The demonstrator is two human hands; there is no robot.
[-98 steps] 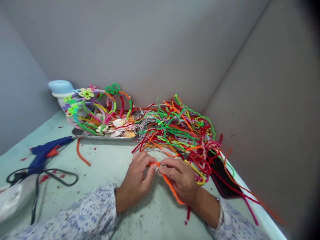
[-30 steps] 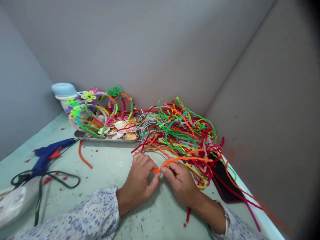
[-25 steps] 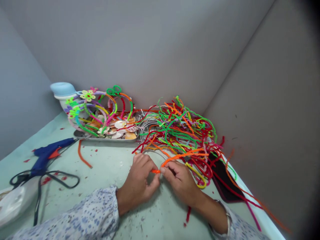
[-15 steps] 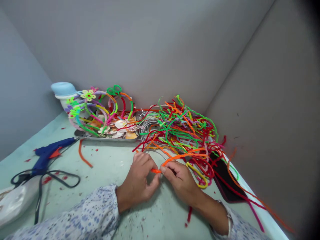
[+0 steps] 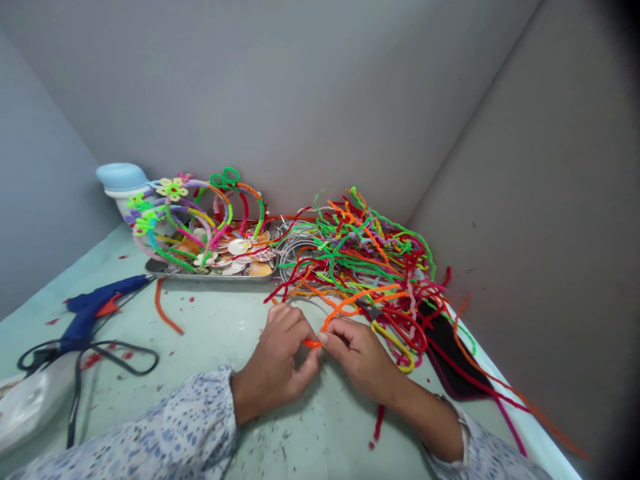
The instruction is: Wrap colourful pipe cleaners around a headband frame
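Pipe cleaner [image 5: 313, 343], orange: I read left hand [image 5: 280, 367] and right hand [image 5: 355, 357] pinched closed on it, fingers curled and nearly meeting, just below the tangled pipe-cleaner heap [image 5: 370, 267] on the table [image 5: 210, 320].

1. Our left hand [image 5: 277, 367] and right hand [image 5: 357, 363] meet low in the view, pinching an orange pipe cleaner [image 5: 313, 343] between them; its long end curves up toward the heap.
2. Just beyond lies a tangled heap of multicoloured pipe cleaners [image 5: 380, 260], beside silver wire rings [image 5: 295, 257].
3. To the left, a metal tray [image 5: 210, 275] holds seashells [image 5: 240, 247] beneath looped pipe-cleaner shapes [image 5: 200, 213].
4. A blue glue gun [image 5: 93, 313] lies on the pale green table [image 5: 215, 333], its black cord [image 5: 120, 347] looping beside it.
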